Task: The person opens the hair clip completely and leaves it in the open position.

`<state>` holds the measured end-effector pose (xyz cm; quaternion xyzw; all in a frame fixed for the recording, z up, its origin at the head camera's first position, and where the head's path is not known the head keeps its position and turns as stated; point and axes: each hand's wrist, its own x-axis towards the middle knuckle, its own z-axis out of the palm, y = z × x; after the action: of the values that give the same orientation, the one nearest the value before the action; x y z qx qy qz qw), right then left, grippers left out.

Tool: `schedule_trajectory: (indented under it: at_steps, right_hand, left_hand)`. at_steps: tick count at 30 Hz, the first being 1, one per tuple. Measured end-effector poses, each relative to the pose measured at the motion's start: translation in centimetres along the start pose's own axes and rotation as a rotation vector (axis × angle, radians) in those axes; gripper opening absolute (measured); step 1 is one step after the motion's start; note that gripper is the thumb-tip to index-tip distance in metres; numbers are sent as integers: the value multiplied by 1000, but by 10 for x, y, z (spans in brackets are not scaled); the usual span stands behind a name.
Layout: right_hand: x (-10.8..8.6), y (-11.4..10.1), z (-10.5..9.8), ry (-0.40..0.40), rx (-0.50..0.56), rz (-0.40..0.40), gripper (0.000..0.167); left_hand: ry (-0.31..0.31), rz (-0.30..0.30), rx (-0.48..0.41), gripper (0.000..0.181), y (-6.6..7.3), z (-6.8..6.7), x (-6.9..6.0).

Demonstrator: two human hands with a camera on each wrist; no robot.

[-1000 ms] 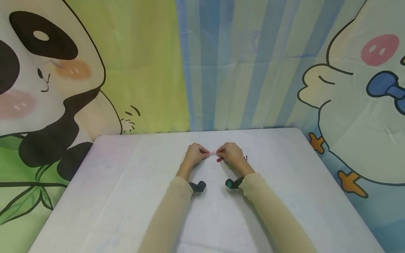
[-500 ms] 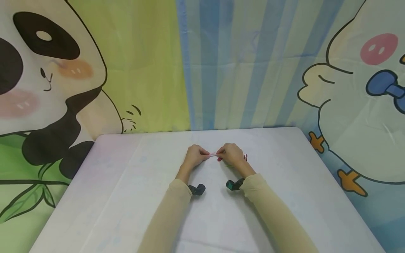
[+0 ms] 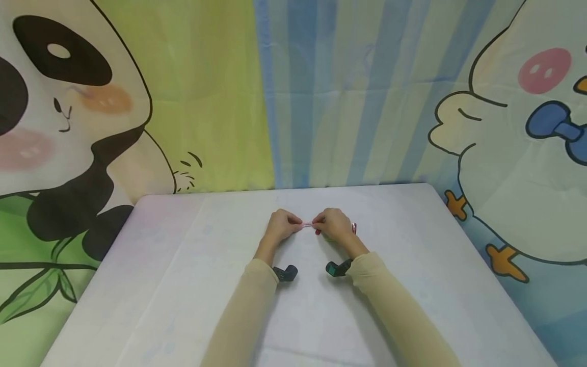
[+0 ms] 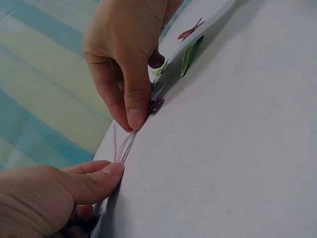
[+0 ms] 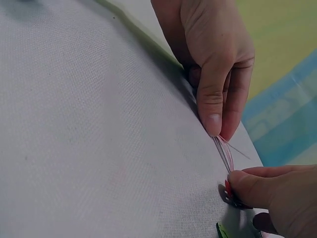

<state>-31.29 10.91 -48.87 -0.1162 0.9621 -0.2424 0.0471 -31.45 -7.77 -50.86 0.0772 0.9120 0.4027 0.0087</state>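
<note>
Thin pink and whitish strands (image 3: pixel 307 225) stretch between both hands above the table's far part. Thumb and finger of my left hand (image 3: pixel 279 227) (image 4: pixel 62 191) pinch one end. The other end is pinched by my right hand (image 3: pixel 334 225) (image 5: pixel 275 189). Several strands (image 5: pixel 225 154) bow apart between the fingertips, and one thin end sticks out sideways. Just by the right fingertips is a dark spotted piece (image 4: pixel 157 106), with a red part (image 5: pixel 228 187) in the right wrist view. Whether it is joined to the strands, I cannot tell.
Beyond the right hand lie a green leaf-shaped piece (image 4: pixel 191 57), a smaller green piece (image 4: pixel 161 68) and a red piece (image 4: pixel 188 33) (image 3: pixel 354 228). Dark devices (image 3: pixel 286 273) sit at both wrists. A patterned curtain (image 3: pixel 220 102) hangs behind the white table (image 3: pixel 183 285).
Both hands have kept almost the same place and their pinch. The strands between them look closer together in the head view, and less of the red and green pieces shows by the right hand.
</note>
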Motion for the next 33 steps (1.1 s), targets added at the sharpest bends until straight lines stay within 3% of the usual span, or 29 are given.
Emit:
schedule_trajectory:
  at_steps: [4, 8, 14, 20, 25, 33]
  right_hand:
    - [-3, 1, -2, 3, 15, -2, 15]
    - [-8, 5, -6, 41, 13, 31, 17]
    - [-20, 14, -14, 94, 23, 37, 17]
    - [-39, 18, -19, 131, 45, 48, 20]
    - [-57, 24, -22, 173, -5, 55, 22]
    - [-77, 38, -15, 233, -38, 27, 19]
  left_hand:
    - [-17, -37, -9, 11, 1, 1, -1]
    - [-24, -22, -42, 12, 4, 4, -1]
    - [47, 61, -56, 18, -3, 9, -6]
    - [120, 128, -120, 16, -14, 9, -25]
    - [74, 180, -156, 14, -7, 13, -36]
    - [28, 242, -82, 13, 12, 29, -45]
